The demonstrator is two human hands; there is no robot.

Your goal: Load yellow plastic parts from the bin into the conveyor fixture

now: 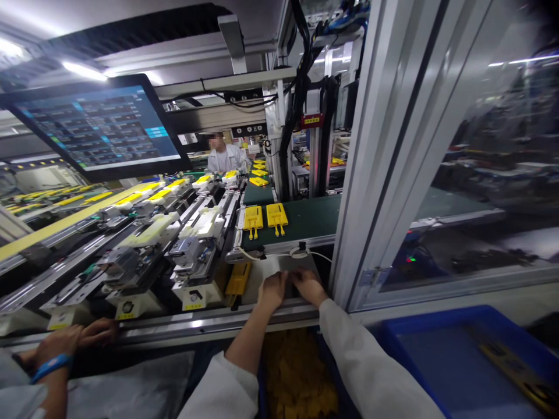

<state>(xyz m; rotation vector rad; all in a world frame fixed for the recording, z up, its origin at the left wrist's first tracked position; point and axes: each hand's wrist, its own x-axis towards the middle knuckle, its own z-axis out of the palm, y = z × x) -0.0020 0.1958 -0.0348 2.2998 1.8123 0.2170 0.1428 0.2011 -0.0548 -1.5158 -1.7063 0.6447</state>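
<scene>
My left hand (273, 290) and my right hand (307, 284) are close together over a grey metal plate (257, 279) at the machine's front edge. The fingers of both hands are curled; whether anything small is between them is hidden. A yellow case (238, 279) lies on the plate to the left of my left hand. Beyond my hands, two yellow devices with short cables, one on the left (253, 219) and one on the right (276, 215), lie on a green conveyor belt (312, 214).
Fixtures (196, 244) on rails fill the left, under a monitor (100, 128). A co-worker's hands (78, 337) rest at the lower left. Below me is a bin of yellow pieces (299, 372); a blue tray (437, 343) stands right of a metal post (375, 151). Another person (225, 157) is behind.
</scene>
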